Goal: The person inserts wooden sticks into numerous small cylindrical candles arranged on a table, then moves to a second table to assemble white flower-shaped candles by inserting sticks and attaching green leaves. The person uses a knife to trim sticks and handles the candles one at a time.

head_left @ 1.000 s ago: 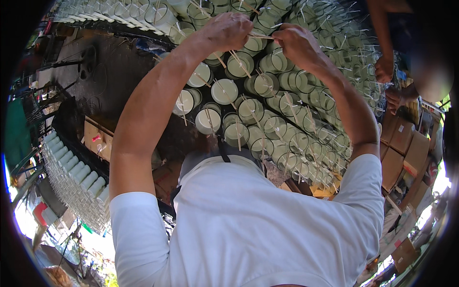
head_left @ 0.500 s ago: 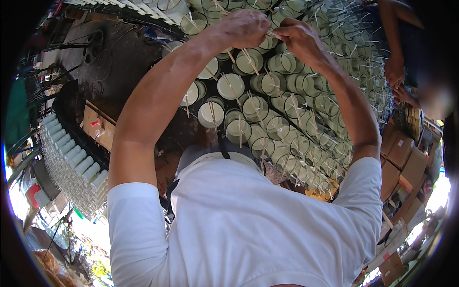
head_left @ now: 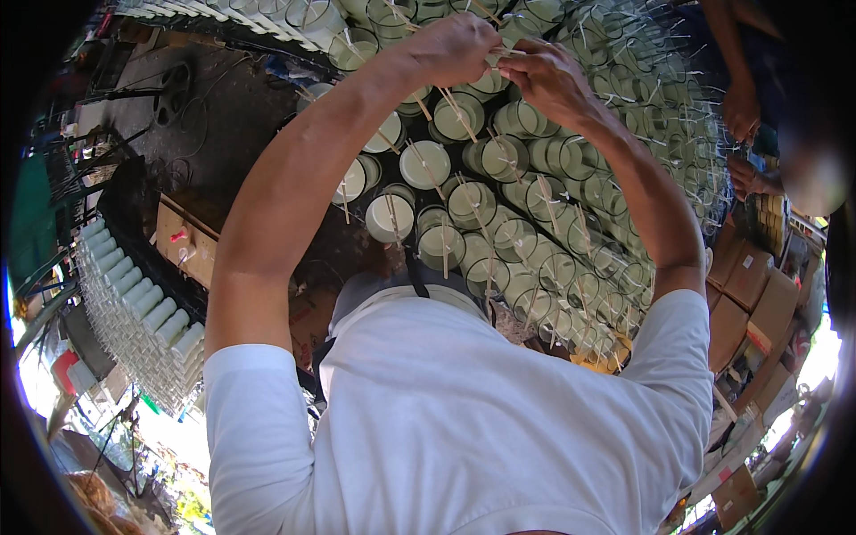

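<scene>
My left hand (head_left: 456,49) and my right hand (head_left: 548,78) meet at the far side, above rows of glass jars filled with pale wax. A thin pale wooden stick (head_left: 510,53) lies between the thumb and fingers of my right hand. The fingers of my left hand are closed right beside its end; what they pinch is hidden. Below them stand glass candle jars, such as one jar (head_left: 459,117) with a pair of sticks across its rim. White wicks show between the sticks on many jars.
Another person's hand (head_left: 741,111) works at the jars' right edge. Cardboard boxes (head_left: 747,276) are stacked at the right. White candles (head_left: 160,312) stand in rows at the left, by a wooden board (head_left: 183,239). A dark floor (head_left: 241,107) shows at the upper left.
My hands have come a little closer together, and the right one has shifted slightly left. The other person's hands have moved apart. The view has shifted slightly.
</scene>
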`<state>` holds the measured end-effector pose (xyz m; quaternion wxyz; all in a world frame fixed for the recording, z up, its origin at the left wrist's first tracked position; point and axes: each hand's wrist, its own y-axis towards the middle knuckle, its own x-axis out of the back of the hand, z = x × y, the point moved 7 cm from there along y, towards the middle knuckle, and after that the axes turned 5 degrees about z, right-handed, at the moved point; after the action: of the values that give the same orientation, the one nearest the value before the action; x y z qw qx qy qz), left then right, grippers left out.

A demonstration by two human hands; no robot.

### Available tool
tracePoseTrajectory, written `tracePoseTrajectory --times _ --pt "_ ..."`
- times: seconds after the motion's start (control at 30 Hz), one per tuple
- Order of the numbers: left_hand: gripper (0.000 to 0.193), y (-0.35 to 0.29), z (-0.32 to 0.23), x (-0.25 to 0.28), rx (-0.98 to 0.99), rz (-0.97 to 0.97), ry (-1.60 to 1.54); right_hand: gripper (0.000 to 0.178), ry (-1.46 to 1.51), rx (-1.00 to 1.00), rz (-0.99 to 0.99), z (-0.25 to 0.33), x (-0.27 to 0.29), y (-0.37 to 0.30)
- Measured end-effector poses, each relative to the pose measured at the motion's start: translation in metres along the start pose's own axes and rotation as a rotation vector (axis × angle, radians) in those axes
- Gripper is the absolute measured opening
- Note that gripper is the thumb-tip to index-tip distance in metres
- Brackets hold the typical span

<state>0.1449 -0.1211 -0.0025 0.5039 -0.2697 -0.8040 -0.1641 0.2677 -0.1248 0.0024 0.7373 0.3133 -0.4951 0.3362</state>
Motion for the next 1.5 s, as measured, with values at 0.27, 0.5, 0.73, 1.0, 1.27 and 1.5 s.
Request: tracePoseTrajectory --times 0.27,0.5,0.73,1.0,1.27,1.5 --pt "0.023 -0.002 -0.012 -0.002 0.035 0.066 0.236 0.012 -0.033 -0.004 -0.001 0.003 0.005 0.000" --pt "0.023 -0.009 -0.023 -0.009 0.061 0.103 0.233 0.012 -0.025 0.004 -0.020 0.000 0.001 -0.004" --pt "0.022 -0.006 -0.025 -0.015 0.141 0.043 0.149 0.015 0.102 -0.070 0.052 -0.011 -0.004 -0.003" --pt "0.026 -0.013 -0.017 0.012 0.093 -0.072 -0.093 0.014 0.072 -0.081 0.037 -0.011 -0.007 -0.008" --pt "0.022 -0.002 -0.020 -0.003 0.204 0.147 0.107 0.014 0.032 -0.068 0.028 -0.009 -0.011 -0.005" --pt "0.024 0.000 -0.029 -0.001 0.239 0.221 0.199 0.014 0.030 -0.087 0.008 -0.013 -0.011 -0.009"
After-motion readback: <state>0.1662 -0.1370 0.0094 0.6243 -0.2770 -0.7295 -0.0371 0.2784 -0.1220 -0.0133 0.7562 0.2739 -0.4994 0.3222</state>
